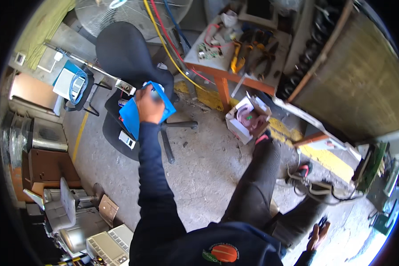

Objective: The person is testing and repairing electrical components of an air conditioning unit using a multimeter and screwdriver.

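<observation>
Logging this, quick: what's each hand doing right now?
Left hand: at the blue box, grip can't be told.
Right hand: holding a small dark object, kind unclear.

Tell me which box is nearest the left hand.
The blue box by the black swivel chair: the left hand is on it. The open white carton stands apart on the floor, further right.

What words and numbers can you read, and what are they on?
Dark navy cloth shirt, round orange logo: lettering shows, but I won't copy it.
White rectangular device: markings too small to read.
White rectangular label by coiled light-blue cable: markings too small to read.
</observation>
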Demonstrator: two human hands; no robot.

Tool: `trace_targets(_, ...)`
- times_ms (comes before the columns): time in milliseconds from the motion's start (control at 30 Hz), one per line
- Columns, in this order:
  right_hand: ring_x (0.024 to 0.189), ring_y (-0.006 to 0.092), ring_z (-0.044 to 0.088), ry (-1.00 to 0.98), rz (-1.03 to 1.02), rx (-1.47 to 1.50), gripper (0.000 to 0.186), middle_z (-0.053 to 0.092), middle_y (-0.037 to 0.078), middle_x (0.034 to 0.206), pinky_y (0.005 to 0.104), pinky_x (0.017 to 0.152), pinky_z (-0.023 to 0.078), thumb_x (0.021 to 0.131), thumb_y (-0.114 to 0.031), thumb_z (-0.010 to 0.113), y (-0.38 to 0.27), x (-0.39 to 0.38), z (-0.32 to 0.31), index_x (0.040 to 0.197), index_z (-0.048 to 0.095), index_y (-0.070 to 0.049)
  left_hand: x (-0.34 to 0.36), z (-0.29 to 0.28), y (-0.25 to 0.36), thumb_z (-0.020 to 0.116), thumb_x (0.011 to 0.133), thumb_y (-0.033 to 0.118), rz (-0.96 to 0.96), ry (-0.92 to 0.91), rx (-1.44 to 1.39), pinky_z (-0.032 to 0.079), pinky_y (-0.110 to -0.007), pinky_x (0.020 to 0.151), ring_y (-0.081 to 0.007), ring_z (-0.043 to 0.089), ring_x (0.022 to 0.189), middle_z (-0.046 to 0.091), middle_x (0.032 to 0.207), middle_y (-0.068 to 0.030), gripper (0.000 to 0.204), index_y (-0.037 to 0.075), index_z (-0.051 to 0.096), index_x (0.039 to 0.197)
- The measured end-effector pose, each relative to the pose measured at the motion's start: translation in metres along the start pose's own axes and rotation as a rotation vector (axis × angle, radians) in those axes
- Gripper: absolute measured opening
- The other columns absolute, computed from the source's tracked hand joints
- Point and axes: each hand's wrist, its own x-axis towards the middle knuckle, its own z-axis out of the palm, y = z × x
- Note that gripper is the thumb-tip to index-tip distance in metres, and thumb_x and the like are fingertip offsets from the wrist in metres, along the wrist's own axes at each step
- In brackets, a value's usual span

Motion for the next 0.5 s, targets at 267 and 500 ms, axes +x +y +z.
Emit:
trace_targets(267, 0.098, 0.022, 0.06, -0.422, -0.078, 0.467, 0.077, 0.062, 0.014, 0.117, 0.0365, 0.093, 0.049, 0.077, -0.025, 0.083, -0.094, -0.034, 0.092, 0.14, 0.048, 0.003, -0.2, -0.09, 0.248, 0.072, 0.071, 0.0, 0.273, -0.474, -0.561, 0.051, -0.043, 0.079, -0.033, 0.059, 0.082, 0.059, 0.097, -0.0141, 0.054, 0.002, 0.06, 0.123)
trace_targets(500, 0.085, 0.0142, 0.057, -0.525, -0.026, 0.833, 0.053, 0.061, 0.006, 0.1, 0.0274, 0.083, 0.049, 0.081, -0.011, 0.084, -0.042, -0.019, 0.128, 0.122, 0.053, -0.002, -0.321, -0.09, 0.325, 0.07, 0.075, -0.002, 0.479, -0.752, -0.674, 0.052, -0.045, 0.082, -0.0378, 0.063, 0.089, 0.063, 0.108, -0.0189, 0.056, 0.001, 0.054, 0.129)
